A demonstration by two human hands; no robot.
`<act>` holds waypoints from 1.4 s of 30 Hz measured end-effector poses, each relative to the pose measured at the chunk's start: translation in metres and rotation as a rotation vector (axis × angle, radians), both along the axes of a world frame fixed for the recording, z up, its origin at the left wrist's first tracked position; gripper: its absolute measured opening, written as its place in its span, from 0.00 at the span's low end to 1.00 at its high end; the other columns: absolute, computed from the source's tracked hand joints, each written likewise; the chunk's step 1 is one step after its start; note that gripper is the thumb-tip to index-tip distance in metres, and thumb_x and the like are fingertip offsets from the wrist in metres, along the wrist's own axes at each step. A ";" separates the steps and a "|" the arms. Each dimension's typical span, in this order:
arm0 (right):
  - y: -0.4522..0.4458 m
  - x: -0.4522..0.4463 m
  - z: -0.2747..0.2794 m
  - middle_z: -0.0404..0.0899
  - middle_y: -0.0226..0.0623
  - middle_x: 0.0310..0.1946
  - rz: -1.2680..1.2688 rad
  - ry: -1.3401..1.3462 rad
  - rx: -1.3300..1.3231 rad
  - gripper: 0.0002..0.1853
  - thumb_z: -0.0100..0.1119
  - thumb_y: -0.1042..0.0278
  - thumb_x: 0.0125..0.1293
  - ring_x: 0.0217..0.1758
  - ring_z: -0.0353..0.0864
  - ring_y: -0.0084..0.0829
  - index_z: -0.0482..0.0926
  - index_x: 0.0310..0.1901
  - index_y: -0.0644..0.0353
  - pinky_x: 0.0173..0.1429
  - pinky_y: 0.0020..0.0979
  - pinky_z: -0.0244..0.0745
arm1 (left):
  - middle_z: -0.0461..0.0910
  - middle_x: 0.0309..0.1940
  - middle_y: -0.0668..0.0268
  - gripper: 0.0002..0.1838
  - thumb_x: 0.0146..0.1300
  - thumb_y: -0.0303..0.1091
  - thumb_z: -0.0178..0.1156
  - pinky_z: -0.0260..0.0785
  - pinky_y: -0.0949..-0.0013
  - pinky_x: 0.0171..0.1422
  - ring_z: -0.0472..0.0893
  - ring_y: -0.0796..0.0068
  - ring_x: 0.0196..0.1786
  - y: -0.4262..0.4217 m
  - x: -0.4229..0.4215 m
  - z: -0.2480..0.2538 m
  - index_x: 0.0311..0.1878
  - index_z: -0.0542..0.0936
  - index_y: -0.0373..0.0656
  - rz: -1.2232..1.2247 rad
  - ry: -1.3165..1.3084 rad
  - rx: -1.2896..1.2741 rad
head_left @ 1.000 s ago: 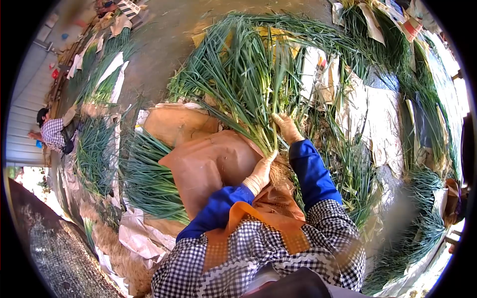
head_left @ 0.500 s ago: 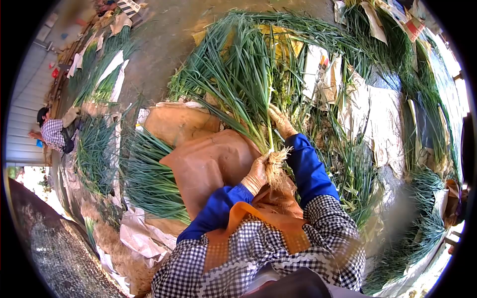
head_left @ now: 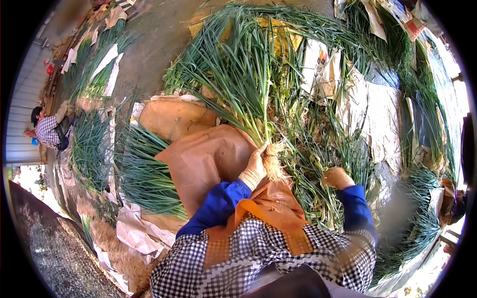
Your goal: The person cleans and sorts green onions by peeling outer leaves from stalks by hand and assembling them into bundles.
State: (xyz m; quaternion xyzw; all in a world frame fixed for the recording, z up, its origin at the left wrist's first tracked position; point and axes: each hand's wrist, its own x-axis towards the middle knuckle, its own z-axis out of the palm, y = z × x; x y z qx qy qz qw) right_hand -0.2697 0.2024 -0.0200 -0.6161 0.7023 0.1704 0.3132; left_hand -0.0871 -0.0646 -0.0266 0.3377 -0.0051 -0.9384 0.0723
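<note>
In a light glove, my left hand (head_left: 254, 169) is closed around the base of a bunch of long green stalks (head_left: 248, 94). Pale stringy roots (head_left: 273, 161) stick out on the right of that hand, above the brown apron (head_left: 211, 159) on my lap. The leaves fan away from me over a larger green heap. My right hand (head_left: 337, 177) is off the bunch, to its right, with fingers curled low over loose leaves and scraps (head_left: 318, 144). Whether it grips anything is too small to tell.
Left of the apron lies a pile of green stalks (head_left: 146, 171) beside crumpled paper (head_left: 136, 231). Another person (head_left: 48, 128) is at the far left by more stalks. Paper sheets (head_left: 380, 121) and further green rows lie on the right.
My right hand has left the stalks of the bunch and moved right and toward me. My left hand still grips the base, with the roots now showing fully.
</note>
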 end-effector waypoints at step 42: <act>-0.210 0.000 -0.027 0.79 0.36 0.40 -0.670 -1.197 -0.542 0.18 0.52 0.58 0.66 0.45 0.75 0.27 0.76 0.48 0.64 0.55 0.28 0.68 | 0.77 0.44 0.53 0.16 0.63 0.38 0.55 0.73 0.60 0.52 0.78 0.61 0.44 -0.002 0.012 0.040 0.48 0.74 0.35 -0.181 0.163 0.017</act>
